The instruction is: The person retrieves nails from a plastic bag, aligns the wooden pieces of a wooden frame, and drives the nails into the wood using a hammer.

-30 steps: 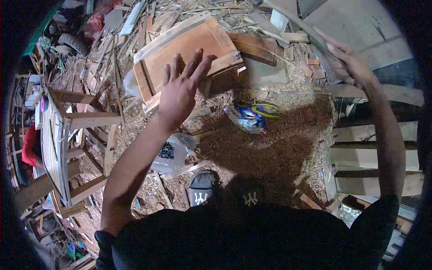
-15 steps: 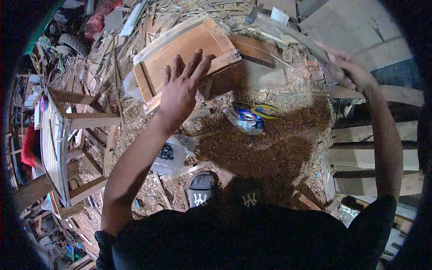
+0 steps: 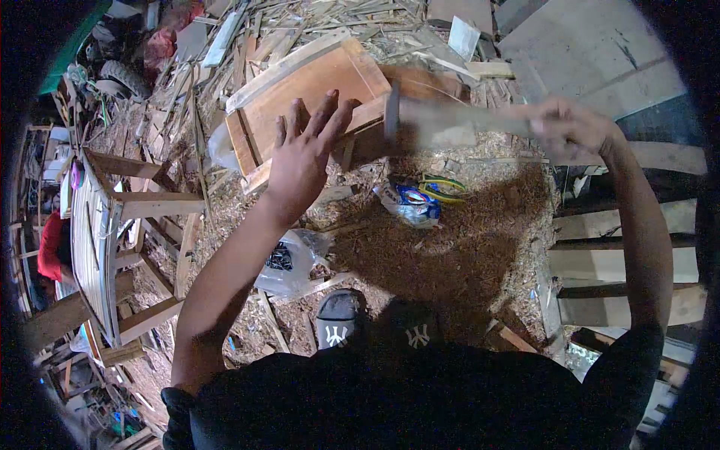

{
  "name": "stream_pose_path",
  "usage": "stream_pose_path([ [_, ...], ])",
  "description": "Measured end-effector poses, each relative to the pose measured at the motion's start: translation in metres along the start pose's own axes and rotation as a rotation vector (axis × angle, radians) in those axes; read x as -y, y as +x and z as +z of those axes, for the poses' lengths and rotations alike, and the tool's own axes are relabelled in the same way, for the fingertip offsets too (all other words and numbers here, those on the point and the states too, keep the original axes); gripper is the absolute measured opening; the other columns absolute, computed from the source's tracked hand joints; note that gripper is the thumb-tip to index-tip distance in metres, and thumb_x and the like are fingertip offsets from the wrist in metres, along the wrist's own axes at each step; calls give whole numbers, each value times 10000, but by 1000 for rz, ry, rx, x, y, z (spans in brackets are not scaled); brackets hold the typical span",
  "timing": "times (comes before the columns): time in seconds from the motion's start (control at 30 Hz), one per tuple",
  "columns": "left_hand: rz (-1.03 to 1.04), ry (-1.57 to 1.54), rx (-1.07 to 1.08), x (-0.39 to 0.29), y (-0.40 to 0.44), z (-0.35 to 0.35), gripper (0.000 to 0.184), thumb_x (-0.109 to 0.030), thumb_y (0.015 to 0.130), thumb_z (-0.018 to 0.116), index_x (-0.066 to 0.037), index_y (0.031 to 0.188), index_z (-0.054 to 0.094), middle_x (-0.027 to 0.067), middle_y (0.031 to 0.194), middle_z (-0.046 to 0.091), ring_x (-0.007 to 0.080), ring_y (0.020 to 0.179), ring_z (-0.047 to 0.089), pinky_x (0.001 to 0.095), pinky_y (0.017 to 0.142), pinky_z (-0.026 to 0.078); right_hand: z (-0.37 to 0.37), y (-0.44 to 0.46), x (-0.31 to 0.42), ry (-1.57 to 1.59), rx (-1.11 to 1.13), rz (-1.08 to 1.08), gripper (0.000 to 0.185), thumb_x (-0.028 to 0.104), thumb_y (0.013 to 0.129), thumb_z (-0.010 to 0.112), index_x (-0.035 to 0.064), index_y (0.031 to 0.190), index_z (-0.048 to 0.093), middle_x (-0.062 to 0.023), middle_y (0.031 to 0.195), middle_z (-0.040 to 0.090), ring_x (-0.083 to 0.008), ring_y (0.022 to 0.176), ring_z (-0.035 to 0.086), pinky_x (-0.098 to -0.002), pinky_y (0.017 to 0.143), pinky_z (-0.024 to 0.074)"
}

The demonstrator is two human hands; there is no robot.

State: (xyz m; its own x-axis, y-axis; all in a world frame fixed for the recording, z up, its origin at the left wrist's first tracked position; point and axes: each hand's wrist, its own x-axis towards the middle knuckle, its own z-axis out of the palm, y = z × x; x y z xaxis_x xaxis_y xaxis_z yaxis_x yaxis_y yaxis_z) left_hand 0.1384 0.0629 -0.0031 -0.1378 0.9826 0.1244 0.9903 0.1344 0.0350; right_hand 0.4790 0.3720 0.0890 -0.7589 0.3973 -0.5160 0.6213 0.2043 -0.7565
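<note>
A wooden frame with an orange-brown panel [image 3: 300, 88] stands tilted in front of me, pale strips along its edges. My left hand [image 3: 304, 161] lies across its near edge, fingers spread over the panel. In my right hand [image 3: 570, 129] is the handle of a hammer [image 3: 391, 112], blurred by motion. The hammer's head is at the right end of the frame's near strip; whether it touches the wood I cannot tell. Below the frame, a plastic bag of dark nails [image 3: 279, 255] sits on the ground near my left forearm.
Blue-and-white packaging [image 3: 416, 205] and a yellow-green looped item [image 3: 444, 189] lie on sawdust. A wooden stool-like frame [image 3: 94, 247] is at left, with a person's red sleeve [image 3: 51, 244] behind it. Boards [image 3: 622, 262] line the right; scrap strips [image 3: 315, 26] are heaped at the back.
The hammer has swung down from the upper right to the right end of the wooden frame. My right hand turned with it; my left hand stays on the panel.
</note>
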Motion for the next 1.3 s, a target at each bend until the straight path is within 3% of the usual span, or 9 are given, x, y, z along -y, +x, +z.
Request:
stream_pose_path([
  [0.1, 10, -41, -27, 1, 0, 3, 911, 92, 815, 514, -287, 1605, 262, 46, 1676, 255, 522, 1444, 322, 670, 1148, 312, 25, -12, 23, 45, 337, -61, 502, 400, 1042, 571, 216, 1505, 513, 90, 600, 431, -34, 410, 335, -199, 350, 246],
  [0.37, 20, -28, -32, 1, -1, 4, 928, 77, 817, 543, -298, 1608, 238, 70, 1665, 273, 548, 1418, 336, 693, 1125, 320, 23, -3, 34, 280, -254, -103, 556, 415, 1042, 563, 236, 1552, 432, 75, 635, 471, -11, 375, 297, -180, 316, 260],
  [0.5, 26, -32, -56, 4, -2, 6, 968, 97, 789, 547, -298, 1612, 225, 72, 1658, 285, 545, 1414, 342, 690, 1123, 325, 16, -7, 13, 100, 136, -98, 566, 409, 1043, 561, 222, 1558, 419, 81, 638, 474, -13, 363, 305, -179, 301, 261],
  [0.7, 31, -28, -14, 0, -3, -1, 967, 97, 786, 552, -277, 1616, 225, 68, 1661, 278, 541, 1424, 332, 689, 1126, 323, 2, -1, 5, 354, -224, -83, 557, 405, 1029, 585, 185, 1529, 474, 84, 645, 463, -6, 464, 380, -178, 385, 321],
  [0.8, 33, -32, -9, 3, -5, 4, 966, 99, 788, 546, -280, 1616, 224, 67, 1667, 264, 539, 1442, 308, 691, 1132, 315, -5, 3, -28, -105, -69, -123, 584, 426, 1030, 577, 188, 1546, 445, 83, 623, 434, -1, 453, 365, -175, 374, 297],
  [1.03, 24, -36, 0, 3, -3, 3, 965, 100, 792, 540, -278, 1619, 215, 66, 1676, 246, 536, 1459, 285, 686, 1142, 308, 17, -20, 17, 322, -338, -29, 507, 398, 1044, 562, 229, 1517, 493, 83, 608, 406, -15, 422, 345, -187, 352, 299],
  [1.13, 27, -15, 7, 4, -3, 3, 974, 99, 787, 544, -278, 1620, 209, 64, 1677, 244, 535, 1452, 299, 680, 1143, 313, 21, -28, 12, 1, 155, 105, 519, 395, 1051, 550, 228, 1535, 462, 82, 595, 428, -25, 394, 339, -189, 321, 275],
  [1.23, 31, 31, 50, 2, -3, -1, 978, 90, 786, 553, -272, 1623, 200, 63, 1679, 238, 531, 1445, 315, 675, 1140, 321, 25, -27, 11, 81, 91, 29, 486, 389, 1052, 553, 221, 1505, 506, 72, 585, 467, -31, 384, 350, -201, 314, 286],
  [1.3, 28, 25, 20, 4, -4, 3, 975, 93, 788, 550, -272, 1623, 203, 62, 1681, 233, 529, 1442, 319, 675, 1138, 324, 32, -16, 11, 465, -302, -166, 467, 380, 1043, 574, 190, 1469, 552, 56, 573, 493, -30, 373, 365, -200, 314, 296],
])
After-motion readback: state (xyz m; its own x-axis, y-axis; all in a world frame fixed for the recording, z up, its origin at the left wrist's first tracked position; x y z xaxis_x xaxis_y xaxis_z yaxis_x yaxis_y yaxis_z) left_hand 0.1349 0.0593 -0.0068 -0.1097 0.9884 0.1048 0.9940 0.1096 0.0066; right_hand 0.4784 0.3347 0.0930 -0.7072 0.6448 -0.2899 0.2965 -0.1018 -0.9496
